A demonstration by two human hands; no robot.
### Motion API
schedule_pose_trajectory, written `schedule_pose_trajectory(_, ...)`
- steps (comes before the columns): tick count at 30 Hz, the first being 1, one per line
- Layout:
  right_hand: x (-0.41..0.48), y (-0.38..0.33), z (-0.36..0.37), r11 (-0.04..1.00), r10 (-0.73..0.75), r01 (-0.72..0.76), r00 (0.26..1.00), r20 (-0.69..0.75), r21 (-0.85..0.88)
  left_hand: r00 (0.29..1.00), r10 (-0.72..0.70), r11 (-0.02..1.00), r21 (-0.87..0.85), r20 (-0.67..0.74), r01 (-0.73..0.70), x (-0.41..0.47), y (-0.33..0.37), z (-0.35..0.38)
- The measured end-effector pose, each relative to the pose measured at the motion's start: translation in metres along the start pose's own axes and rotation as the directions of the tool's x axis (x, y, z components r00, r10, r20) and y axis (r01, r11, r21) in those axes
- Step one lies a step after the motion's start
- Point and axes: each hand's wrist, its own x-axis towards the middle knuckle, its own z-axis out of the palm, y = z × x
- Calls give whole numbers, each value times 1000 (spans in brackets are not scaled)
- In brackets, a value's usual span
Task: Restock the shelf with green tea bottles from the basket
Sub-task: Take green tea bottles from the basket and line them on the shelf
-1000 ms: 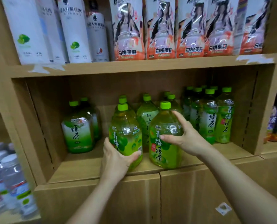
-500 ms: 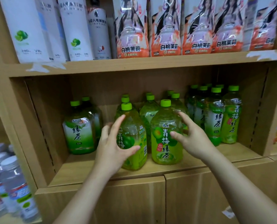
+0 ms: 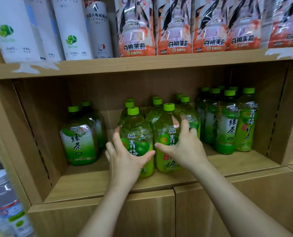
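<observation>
Two big green tea bottles with lime caps stand side by side at the front of the middle shelf. My left hand wraps the left front bottle, thumb across its label and fingers round its left side. On the right front bottle lies my right hand, thumb on the label, fingers curled round the right side. Both bottles stand upright on the board and touch each other. More bottles of the same kind stand behind them. No basket is in view.
Two wide green tea bottles stand at the shelf's left, slim ones at its right. The upper shelf carries white bottles and peach-labelled packs. Water bottles sit low left. Cabinet doors close the space below.
My left hand rose from the left bottle's base and closed round its middle. The right hand stayed on the right bottle. The two front bottles now stand closer together.
</observation>
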Motion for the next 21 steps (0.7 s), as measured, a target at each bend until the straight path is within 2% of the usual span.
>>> schedule_pose_trajectory(3,6,1,1,1000,2,-2,1000,4,17,1000,-4,989,-145,30,8,2,-2,6)
schedule_pose_trajectory(10,4,3,6,999,-18,16,999,-52,-32,999,-28,992,-125,-17,26,7,0,17)
schedule_pose_trajectory(16,7,16,2,980,-62,47,995,75,194,996,-42,990,-139,-75,31,5,6,24)
schedule_pose_trajectory(21,4,10,-3,997,12,-24,989,145,79,998,-65,987,-147,-16,62,5,4,20)
